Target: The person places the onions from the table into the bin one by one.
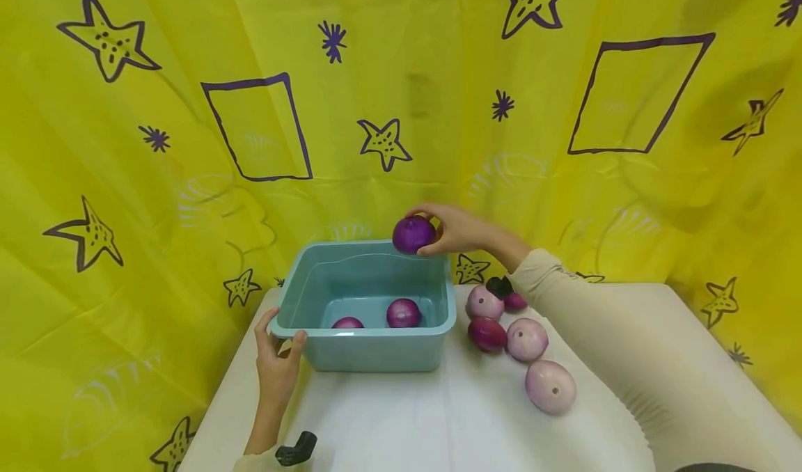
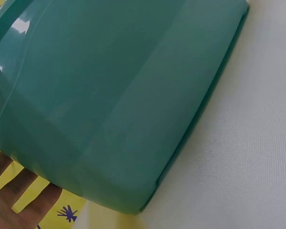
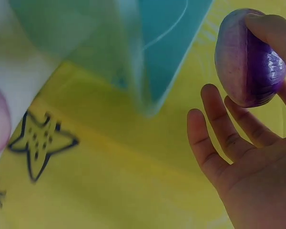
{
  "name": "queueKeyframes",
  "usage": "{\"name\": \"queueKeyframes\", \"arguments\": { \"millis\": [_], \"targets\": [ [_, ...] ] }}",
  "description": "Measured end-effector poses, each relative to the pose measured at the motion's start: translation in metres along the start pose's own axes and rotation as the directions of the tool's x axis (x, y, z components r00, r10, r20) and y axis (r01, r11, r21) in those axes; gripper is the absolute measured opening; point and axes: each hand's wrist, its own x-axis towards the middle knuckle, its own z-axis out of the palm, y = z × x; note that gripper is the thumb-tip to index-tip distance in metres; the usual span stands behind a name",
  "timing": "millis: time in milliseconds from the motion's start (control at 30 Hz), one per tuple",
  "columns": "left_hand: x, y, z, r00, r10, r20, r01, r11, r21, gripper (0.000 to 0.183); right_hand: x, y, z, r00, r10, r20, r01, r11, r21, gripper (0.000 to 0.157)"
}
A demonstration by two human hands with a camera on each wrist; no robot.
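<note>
My right hand [image 1: 460,230] pinches a purple onion [image 1: 414,234] between thumb and fingertips, up by the back right rim of a teal plastic bin [image 1: 376,350]. In the right wrist view, the thumb lies on the pale-and-purple onion [image 3: 245,59], while some fingers stand away from it. My left hand [image 1: 278,371] grips the bin's front left corner, its thumb at the front rim and its fingers along the left side. Inside the bin lie a red onion [image 1: 404,313] and another onion [image 1: 347,323], partly hidden by the front wall.
Right of the bin, several onions lie on the white table [image 1: 401,423], among them a dark red onion [image 1: 487,334] and a pale pink onion [image 1: 551,387]. A small dark object [image 1: 499,287] sits behind them. A yellow patterned curtain [image 1: 413,61] hangs behind the table.
</note>
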Motion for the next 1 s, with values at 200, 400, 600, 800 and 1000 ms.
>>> {"name": "queueKeyframes", "arguments": {
  "millis": [200, 400, 600, 800, 1000],
  "targets": [
    [0.001, 0.001, 0.0, 1.0, -0.001, -0.005, 0.001, 1.0, 0.01, 0.068, 0.026, -0.013, 0.022, 0.998, -0.038, 0.054, 0.037, 0.999, 0.027, 0.068],
    [0.0, 0.002, 0.0, 1.0, -0.011, 0.0, 0.011, 1.0, 0.01, 0.068, 0.04, -0.022, 0.036, 0.996, -0.058, 0.074, 0.056, 0.998, 0.021, 0.067],
    [-0.001, 0.002, 0.0, 1.0, -0.008, 0.0, 0.008, 1.0, 0.016, 0.068, 0.043, -0.025, 0.044, 0.995, -0.055, 0.083, 0.055, 0.998, 0.008, 0.067],
    [-0.002, 0.003, 0.0, 1.0, -0.011, 0.003, 0.011, 1.0, 0.018, 0.068, 0.045, -0.024, 0.049, 0.994, -0.057, 0.098, 0.057, 0.998, 0.002, 0.067],
    [-0.001, 0.001, 0.001, 1.0, -0.012, 0.002, 0.012, 1.0, 0.017, 0.068, 0.045, -0.019, 0.054, 0.99, -0.033, 0.139, 0.041, 0.998, -0.055, 0.087]
  ]
}}
